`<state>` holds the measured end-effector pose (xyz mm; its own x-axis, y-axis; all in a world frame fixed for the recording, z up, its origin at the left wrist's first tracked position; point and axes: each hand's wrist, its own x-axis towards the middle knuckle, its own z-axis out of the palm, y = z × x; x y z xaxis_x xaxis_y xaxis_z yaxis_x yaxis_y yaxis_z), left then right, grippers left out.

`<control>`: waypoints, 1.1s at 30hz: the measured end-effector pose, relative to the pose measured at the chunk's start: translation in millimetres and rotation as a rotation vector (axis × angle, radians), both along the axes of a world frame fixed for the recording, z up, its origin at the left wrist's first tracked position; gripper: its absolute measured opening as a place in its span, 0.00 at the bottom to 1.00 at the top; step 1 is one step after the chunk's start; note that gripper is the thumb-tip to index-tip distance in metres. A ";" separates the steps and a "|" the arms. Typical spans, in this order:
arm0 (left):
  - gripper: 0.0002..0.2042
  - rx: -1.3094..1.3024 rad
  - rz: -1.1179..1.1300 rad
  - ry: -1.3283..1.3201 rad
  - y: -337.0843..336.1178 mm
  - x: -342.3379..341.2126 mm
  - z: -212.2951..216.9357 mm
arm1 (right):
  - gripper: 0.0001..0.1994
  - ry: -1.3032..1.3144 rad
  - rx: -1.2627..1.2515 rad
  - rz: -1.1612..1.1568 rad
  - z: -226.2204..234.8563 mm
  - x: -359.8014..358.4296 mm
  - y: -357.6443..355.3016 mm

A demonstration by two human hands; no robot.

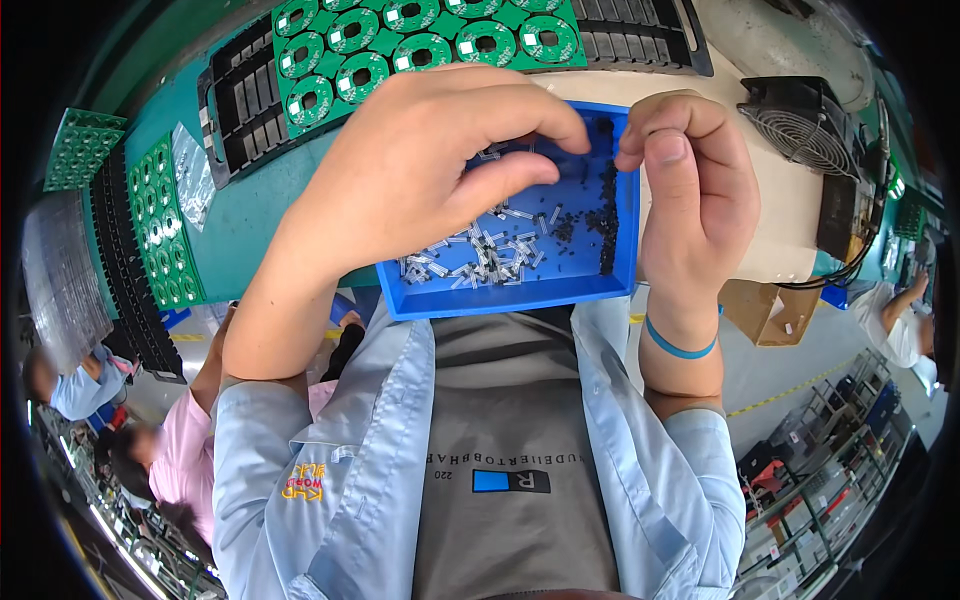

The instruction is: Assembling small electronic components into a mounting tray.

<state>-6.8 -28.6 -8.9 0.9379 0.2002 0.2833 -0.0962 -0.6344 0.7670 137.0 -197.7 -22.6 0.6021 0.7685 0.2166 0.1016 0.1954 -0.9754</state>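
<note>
A blue plastic tray (510,295) sits at the table's near edge, holding several small white and black parts (490,258). My left hand (420,165) hovers over the tray with thumb and forefinger pinched together near its far side. My right hand (695,190) is at the tray's right wall, fingers curled and its fingertips meeting those of the left hand. Anything pinched between the fingertips is too small to make out. A blue band circles my right wrist.
A green panel of round circuit boards (420,45) lies on a black slotted rack (245,100) beyond the tray. More green panels (160,220) lie at left. A black fan (805,130) stands at right. Other people (160,450) sit at lower left and far right.
</note>
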 end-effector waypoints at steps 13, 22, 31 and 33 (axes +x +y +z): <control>0.05 0.435 0.057 0.315 -27.0 -31.2 -1.5 | 0.04 -0.042 -0.020 0.005 -7.8 3.1 -16.3; 0.06 0.489 0.078 0.303 -26.4 -31.7 -2.6 | 0.03 -0.068 -0.031 -0.009 -8.7 1.4 -21.1; 0.05 0.487 0.096 0.237 -27.1 -35.0 -7.5 | 0.03 -0.072 -0.072 -0.012 -7.3 -1.4 -21.1; 0.05 0.566 0.075 0.245 -27.6 -33.5 -8.3 | 0.03 -0.048 -0.064 -0.029 -7.9 -2.2 -20.4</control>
<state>-40.3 -56.3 -17.2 0.9782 0.1499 0.1434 0.1006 -0.9473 0.3043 134.8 -218.1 -30.5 0.6146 0.7639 0.1967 0.1536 0.1287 -0.9797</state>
